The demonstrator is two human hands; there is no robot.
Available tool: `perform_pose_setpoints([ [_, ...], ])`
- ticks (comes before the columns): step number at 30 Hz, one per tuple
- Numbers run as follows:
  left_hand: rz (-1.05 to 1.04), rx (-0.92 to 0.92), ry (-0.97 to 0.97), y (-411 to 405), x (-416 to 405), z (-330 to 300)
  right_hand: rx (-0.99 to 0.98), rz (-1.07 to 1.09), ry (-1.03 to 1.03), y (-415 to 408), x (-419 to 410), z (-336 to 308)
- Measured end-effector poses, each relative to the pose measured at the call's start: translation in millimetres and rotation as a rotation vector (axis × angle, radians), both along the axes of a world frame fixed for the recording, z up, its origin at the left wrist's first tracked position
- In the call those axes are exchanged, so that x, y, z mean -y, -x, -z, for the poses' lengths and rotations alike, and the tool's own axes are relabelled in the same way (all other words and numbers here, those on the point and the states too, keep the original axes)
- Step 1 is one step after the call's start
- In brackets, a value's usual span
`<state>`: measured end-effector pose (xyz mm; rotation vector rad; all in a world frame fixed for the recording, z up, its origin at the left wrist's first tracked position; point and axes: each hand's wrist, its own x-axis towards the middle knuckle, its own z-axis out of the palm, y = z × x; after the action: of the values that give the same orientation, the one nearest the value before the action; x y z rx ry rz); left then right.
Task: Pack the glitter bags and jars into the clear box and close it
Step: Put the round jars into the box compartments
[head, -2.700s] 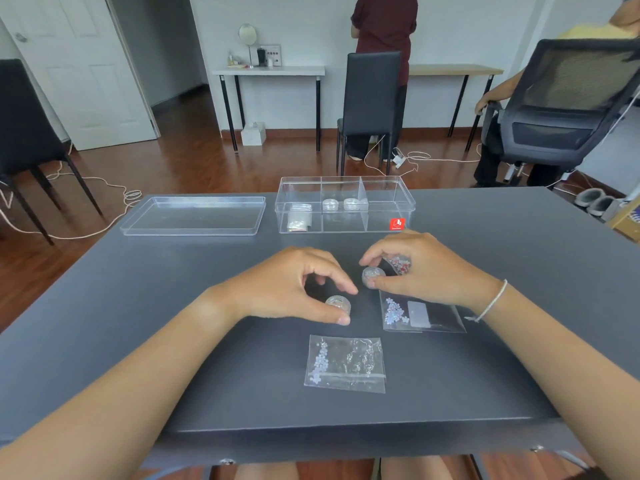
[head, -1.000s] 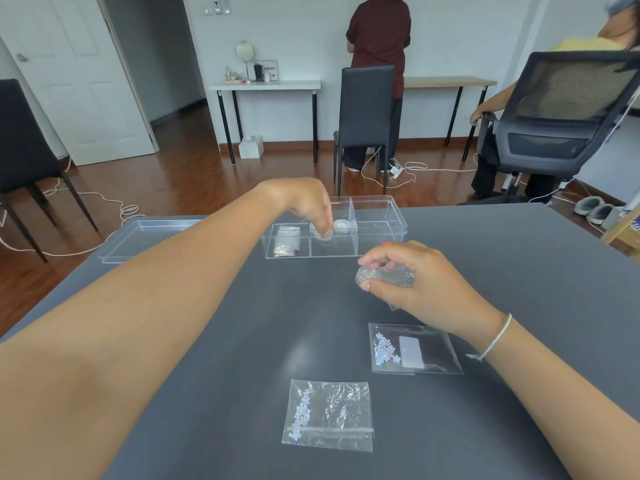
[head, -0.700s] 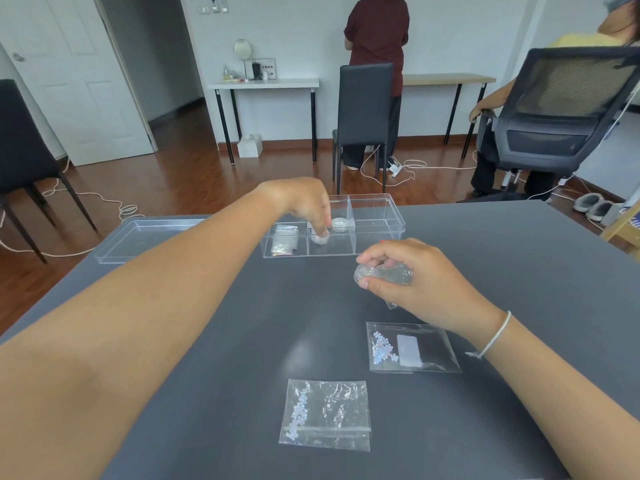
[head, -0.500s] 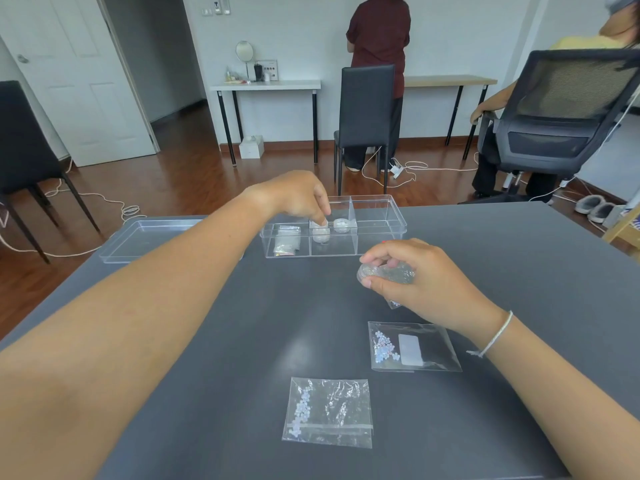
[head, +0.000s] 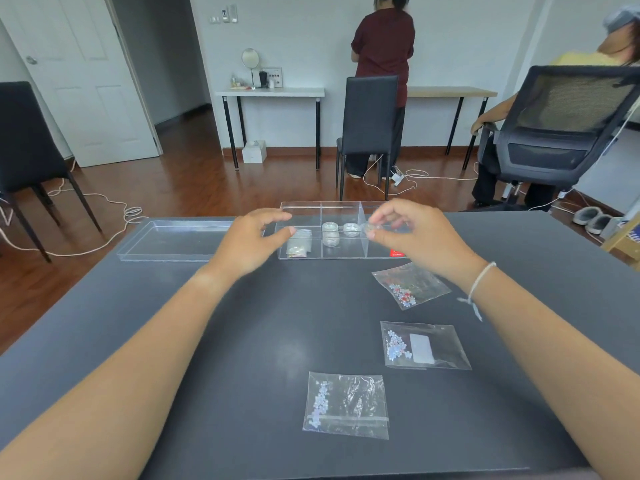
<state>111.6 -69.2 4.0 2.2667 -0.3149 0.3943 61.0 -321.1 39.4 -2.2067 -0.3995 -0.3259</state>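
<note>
The clear box point(head: 304, 205) stands open at the far middle of the dark table point(head: 242, 341). Its left compartment holds a glitter bag point(head: 298, 244); its middle one holds three small jars point(head: 330, 233). My right hand point(head: 412, 233) pinches another small jar point(head: 372, 227) over the box's right side. My left hand point(head: 252, 240) hovers just left of the box, fingers apart and empty. Three glitter bags lie on the table: a red-flecked one point(head: 410, 285), a blue one with a white label point(head: 420, 345), and a blue one nearest me point(head: 346, 405).
The clear lid point(head: 173, 241) lies flat to the left of the box. Beyond the table stand a black chair point(head: 369, 133), an office chair point(head: 561, 133) with a seated person, and a standing person point(head: 384, 46) at a desk.
My left hand let go of its jar in the middle compartment and drew back to the left. My right hand carried its jar up to the box, uncovering the red-flecked bag.
</note>
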Motion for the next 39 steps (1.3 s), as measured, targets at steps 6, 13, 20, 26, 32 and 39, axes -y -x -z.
perform_pose_setpoints([
  [6, -0.009, 0.028, -0.042, 1.7, -5.7, 6.6, -0.076, 0.034, 0.178, -43.2, -19.3, -10.6],
  [13, 0.009, 0.028, -0.046, 3.0, -7.8, 7.4, -0.182, 0.072, 0.438, -66.4, -31.9, -13.0],
  [20, 0.016, 0.034, -0.068, 4.5, -7.3, 7.3, -0.186, 0.069, 0.498, -75.0, -32.7, -12.5],
  [26, 0.012, 0.031, -0.072, 6.1, -6.8, 7.1, -0.175, 0.060, 0.491, -76.4, -31.3, -11.4],
  [32, 0.004, 0.040, -0.078, 9.9, -6.5, 7.8, -0.091, 0.087, 0.439, -65.1, -29.7, -13.2],
  [39, -0.021, 0.129, -0.120, 22.2, -2.7, -1.5, 0.072, 0.048, 0.214, -14.4, -10.5, -12.7],
])
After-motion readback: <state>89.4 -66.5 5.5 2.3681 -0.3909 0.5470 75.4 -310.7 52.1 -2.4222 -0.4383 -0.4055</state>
